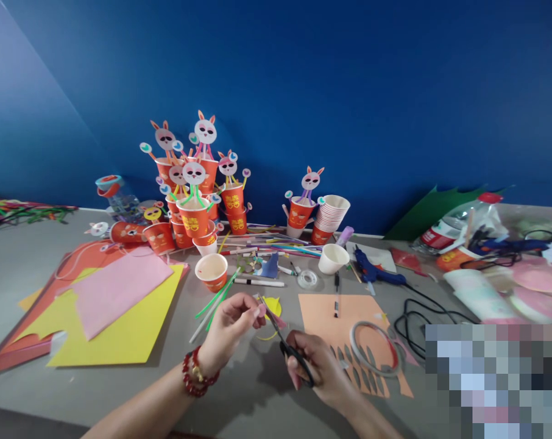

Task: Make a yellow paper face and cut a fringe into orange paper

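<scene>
Scissors [282, 341]: one pair, black handles, slim dark blades. We log them in the lower centre of the frame, slanting, tips to the upper left, handles to the lower right. Paper [261, 311]: one small pink piece, held up by the blade tips; contact we cannot tell.

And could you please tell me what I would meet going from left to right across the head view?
Tangled coloured stems, pink sheet, left hand, black-handled scissors, white cup, blue glue gun, clear bottle with a red cap.
</scene>
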A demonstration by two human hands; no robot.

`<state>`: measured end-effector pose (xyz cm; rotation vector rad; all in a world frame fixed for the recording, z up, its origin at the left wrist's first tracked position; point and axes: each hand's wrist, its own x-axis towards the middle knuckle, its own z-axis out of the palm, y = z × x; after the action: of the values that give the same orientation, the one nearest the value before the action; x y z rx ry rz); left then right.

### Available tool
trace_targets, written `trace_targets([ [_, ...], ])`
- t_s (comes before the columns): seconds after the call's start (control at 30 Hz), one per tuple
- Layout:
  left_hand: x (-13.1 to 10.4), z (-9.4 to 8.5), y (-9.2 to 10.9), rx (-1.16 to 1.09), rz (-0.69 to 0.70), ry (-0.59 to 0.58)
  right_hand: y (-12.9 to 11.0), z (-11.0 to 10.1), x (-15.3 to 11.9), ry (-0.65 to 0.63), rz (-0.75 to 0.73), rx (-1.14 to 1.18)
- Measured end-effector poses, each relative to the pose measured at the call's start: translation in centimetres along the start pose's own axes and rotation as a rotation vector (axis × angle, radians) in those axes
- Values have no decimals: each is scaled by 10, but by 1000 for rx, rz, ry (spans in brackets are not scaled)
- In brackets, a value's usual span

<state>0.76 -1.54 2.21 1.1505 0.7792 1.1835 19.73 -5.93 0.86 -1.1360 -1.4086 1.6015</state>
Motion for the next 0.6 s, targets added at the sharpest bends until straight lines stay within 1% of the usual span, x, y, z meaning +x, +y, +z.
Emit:
trace_targets([
  [0.2, 2, 1, 3, 14, 9, -4, 7, 0, 1, 7, 21, 47],
  [0.4, -2, 7, 2, -12, -47, -55, 9, 2, 2, 37, 51, 94],
  [0.6, -4, 7, -1, 40, -3, -4, 15, 3, 3, 23, 41, 133],
])
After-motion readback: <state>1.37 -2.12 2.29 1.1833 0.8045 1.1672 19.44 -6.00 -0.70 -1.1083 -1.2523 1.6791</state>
